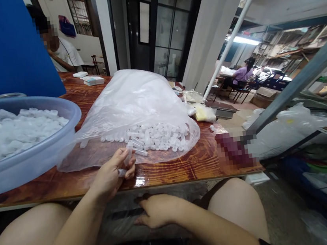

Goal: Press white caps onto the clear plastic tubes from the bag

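Observation:
At the table's front edge, my left hand (114,172) is closed around small translucent plastic tubes (129,152); one pokes up between thumb and fingers, and another shows in the palm. Just beyond it lies a large clear plastic bag (144,89), its mouth toward me, with many white tubes and caps (165,136) inside. Below the table edge, my right hand (160,209) hangs over my lap with its fingers apart and nothing visible in them. Clear plastic film (118,219) is spread between my knees beneath that hand.
A blue basin (37,162) full of small white plastic pieces stands on the wooden table (172,171) at left, before a blue panel (2,47). Stacked cards (93,80) lie farther back. A slanted metal post (290,87) rises at right. Other people sit in the background.

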`<state>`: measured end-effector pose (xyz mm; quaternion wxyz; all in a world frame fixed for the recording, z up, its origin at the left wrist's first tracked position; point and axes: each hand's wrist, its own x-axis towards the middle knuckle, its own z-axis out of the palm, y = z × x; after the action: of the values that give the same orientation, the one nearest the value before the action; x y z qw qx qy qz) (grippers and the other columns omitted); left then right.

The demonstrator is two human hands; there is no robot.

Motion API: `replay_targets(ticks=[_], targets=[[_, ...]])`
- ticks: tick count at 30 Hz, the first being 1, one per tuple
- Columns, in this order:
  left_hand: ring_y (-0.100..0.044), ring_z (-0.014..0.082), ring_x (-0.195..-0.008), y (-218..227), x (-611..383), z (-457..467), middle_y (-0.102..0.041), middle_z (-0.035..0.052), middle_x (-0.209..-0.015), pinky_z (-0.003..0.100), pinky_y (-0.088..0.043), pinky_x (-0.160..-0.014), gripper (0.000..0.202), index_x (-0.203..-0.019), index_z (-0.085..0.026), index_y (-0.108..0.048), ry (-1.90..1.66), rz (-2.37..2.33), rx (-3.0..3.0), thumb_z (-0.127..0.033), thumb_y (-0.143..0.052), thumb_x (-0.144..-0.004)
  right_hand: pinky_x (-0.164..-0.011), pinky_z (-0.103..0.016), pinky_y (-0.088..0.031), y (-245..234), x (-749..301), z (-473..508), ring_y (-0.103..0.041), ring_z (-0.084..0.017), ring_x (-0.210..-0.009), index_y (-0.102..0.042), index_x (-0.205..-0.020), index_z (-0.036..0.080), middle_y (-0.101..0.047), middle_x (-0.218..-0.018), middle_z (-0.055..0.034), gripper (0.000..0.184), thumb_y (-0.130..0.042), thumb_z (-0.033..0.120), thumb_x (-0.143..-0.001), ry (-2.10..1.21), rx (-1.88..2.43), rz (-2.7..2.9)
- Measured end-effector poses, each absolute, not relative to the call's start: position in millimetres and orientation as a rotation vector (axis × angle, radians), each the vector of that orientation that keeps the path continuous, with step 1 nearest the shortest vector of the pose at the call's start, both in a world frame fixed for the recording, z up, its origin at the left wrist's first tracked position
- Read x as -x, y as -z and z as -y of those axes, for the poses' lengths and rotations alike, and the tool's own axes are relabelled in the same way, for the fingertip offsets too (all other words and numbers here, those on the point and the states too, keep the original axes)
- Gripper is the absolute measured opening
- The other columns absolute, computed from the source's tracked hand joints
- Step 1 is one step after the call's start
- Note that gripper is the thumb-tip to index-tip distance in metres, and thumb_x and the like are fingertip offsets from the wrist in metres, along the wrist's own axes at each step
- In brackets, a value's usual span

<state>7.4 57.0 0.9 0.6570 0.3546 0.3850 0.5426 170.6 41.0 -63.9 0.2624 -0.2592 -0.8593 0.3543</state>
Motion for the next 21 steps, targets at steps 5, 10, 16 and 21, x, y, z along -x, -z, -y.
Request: replay_targets(ticks=[5,10,16,21], targets=[[-0.033,0.0051,-0.043,4,-19,-56,-0.041,-0.0069,-0.058,0.018,-0.024,-0.042,0.037,-0.088,-0.017,-0.056,-1.143,-1.042,-1.012,-0.049,-0.07,-0.075,-0.068,-0.023,-0.048,-11,-227,-65,-0.062,-0.014,-0.071,-0.067,-0.085,0.017,-0.069,-0.079,-0.0036,0.019,-0.053,0.027,-0.092,-0.754,0.741,2.363],[-0.036,0.0072,-0.045,6,-31,-54,-0.044,-0.0062,-0.054,0.019,-0.025,-0.043,0.049,-0.099,-0.016,-0.064,-1.14,-1.131,-1.137,-0.054,-0.072,-0.071,-0.083,-0.039,-0.045,3,-258,-113,-0.054,-0.026,-0.09,-0.067,-0.087,0.015,-0.06,-0.09,-0.0117,0.008,-0.062,0.02,-0.082,0.127,1.305,2.14],[-0.053,0.013,-0.063,14,-28,-52,-0.061,-0.0003,-0.072,0.022,-0.036,-0.055,0.042,-0.111,-0.019,-0.064,-1.08,-1.121,-1.293,-0.05,-0.062,-0.083,-0.086,-0.045,-0.041,28,-251,-130,-0.05,-0.03,-0.098,-0.065,-0.082,0.016,-0.057,-0.099,-0.0139,0.006,-0.061,0.02,-0.083,0.154,1.408,2.157],[-0.061,0.0198,-0.083,13,-28,-52,-0.068,0.0053,-0.091,0.027,-0.044,-0.069,0.042,-0.109,-0.017,-0.064,-1.092,-1.11,-1.323,-0.05,-0.062,-0.082,-0.085,-0.037,-0.047,21,-243,-118,-0.058,-0.021,-0.094,-0.057,-0.09,0.017,-0.063,-0.098,-0.0104,0.011,-0.047,0.013,-0.088,-0.129,1.02,2.237]])
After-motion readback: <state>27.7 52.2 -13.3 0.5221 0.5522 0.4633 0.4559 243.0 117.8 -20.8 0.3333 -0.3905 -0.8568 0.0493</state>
